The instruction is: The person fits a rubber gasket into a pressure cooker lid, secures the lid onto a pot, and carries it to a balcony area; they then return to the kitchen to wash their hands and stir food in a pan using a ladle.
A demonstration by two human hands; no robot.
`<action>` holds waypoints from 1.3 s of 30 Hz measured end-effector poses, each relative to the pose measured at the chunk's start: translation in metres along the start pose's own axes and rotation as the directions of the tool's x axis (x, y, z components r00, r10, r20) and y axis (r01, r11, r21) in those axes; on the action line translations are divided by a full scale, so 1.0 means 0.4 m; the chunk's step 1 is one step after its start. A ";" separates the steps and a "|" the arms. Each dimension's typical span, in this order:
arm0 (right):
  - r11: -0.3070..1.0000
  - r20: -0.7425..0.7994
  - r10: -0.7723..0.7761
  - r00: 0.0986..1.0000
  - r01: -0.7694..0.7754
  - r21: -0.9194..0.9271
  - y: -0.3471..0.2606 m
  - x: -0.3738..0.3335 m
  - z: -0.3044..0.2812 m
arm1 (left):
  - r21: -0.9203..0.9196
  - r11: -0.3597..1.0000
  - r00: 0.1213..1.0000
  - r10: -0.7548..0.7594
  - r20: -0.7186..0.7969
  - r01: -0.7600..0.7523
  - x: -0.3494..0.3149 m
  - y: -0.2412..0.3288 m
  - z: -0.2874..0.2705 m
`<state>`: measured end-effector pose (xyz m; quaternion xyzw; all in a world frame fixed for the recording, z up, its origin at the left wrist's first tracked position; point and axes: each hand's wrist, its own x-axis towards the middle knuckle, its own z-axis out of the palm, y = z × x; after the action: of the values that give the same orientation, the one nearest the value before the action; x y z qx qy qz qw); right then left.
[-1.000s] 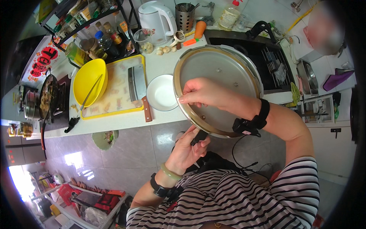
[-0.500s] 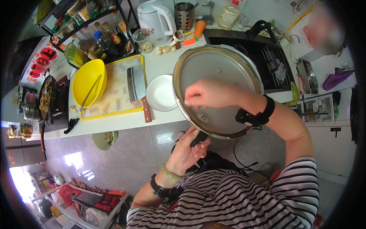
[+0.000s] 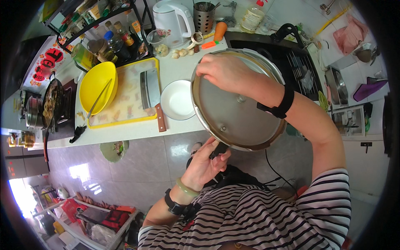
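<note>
A round pressure cooker lid (image 3: 239, 114) is held tilted over the counter's front edge, its grey metal underside facing me. A brownish sealing ring (image 3: 250, 146) runs around the inside of its rim. My left hand (image 3: 204, 160) is closed around the lid's black handle (image 3: 218, 150) at the lower left. My right hand (image 3: 227, 73) lies across the upper part of the lid. Its fingers are curled together at the upper left rim, by the ring; what they pinch, if anything, is hidden. Just left of the lid stands a white bowl (image 3: 178, 100).
A cleaver (image 3: 151, 89) lies on a yellow-edged cutting board (image 3: 125, 123) beside a yellow bowl (image 3: 109, 79). Behind are a white kettle (image 3: 171, 25), garlic (image 3: 182, 53) and a carrot (image 3: 220, 30). The dark sink (image 3: 298, 71) is at right, a wok (image 3: 52, 100) at far left.
My right hand has moved up along the lid's left rim from its middle to the upper left. My left hand keeps its hold on the handle, and the lid has barely shifted.
</note>
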<state>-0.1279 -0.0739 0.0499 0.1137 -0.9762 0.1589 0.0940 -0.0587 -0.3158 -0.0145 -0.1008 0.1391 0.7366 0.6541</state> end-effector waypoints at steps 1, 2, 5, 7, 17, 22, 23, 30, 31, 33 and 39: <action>0.999 0.043 0.046 0.998 -0.046 -0.017 -0.003 -0.005 0.003 | 0.000 1.000 1.000 0.003 0.002 -0.003 0.002 -0.002 -0.002; 0.995 0.085 0.094 0.992 -0.091 -0.036 -0.003 -0.010 0.005 | -0.001 1.000 1.000 0.005 0.029 -0.005 0.005 -0.004 -0.007; 0.998 -0.014 0.046 0.999 -0.045 0.044 0.009 -0.039 0.005 | 0.002 1.000 1.000 0.005 0.028 -0.005 0.001 -0.003 0.007; 0.994 -0.022 0.075 0.997 -0.073 0.077 0.018 -0.060 -0.033 | 0.004 1.000 1.000 0.002 -0.004 -0.002 -0.001 -0.001 0.009; 0.869 0.493 0.050 0.869 -0.281 0.407 -0.118 -0.340 -0.226 | 0.153 0.988 0.996 0.041 -0.085 -0.027 0.001 -0.004 0.015; 0.869 0.355 0.099 0.930 -0.255 0.425 -0.156 -0.467 -0.216 | 0.140 0.990 0.994 0.003 -0.106 0.012 -0.002 -0.005 -0.001; 0.853 0.232 0.215 0.949 -0.298 0.429 -0.151 -0.489 -0.224 | 0.152 0.988 0.990 0.039 -0.132 -0.019 -0.004 -0.006 0.003; 0.447 -0.059 0.823 0.565 -0.580 0.681 0.056 -0.717 -0.148 | 0.043 0.998 0.984 0.059 -0.168 -0.052 0.001 -0.012 0.019; 0.409 0.002 0.842 0.539 -0.641 0.649 0.060 -0.706 -0.143 | 0.011 0.999 0.989 0.044 -0.140 -0.043 -0.001 -0.008 0.013; 0.308 0.109 0.873 0.476 -0.711 0.632 0.044 -0.686 -0.131 | -0.015 0.999 0.993 0.034 -0.109 -0.036 0.000 -0.005 0.010; 0.299 0.141 0.864 0.483 -0.718 0.628 -0.011 -0.647 -0.084 | 0.023 0.999 0.999 -0.042 -0.013 0.042 -0.012 0.012 0.015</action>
<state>0.1256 -0.0169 0.0257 -0.3806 -0.7735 0.5021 0.0696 -0.0627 -0.3186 -0.0068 -0.1006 0.1497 0.7204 0.6697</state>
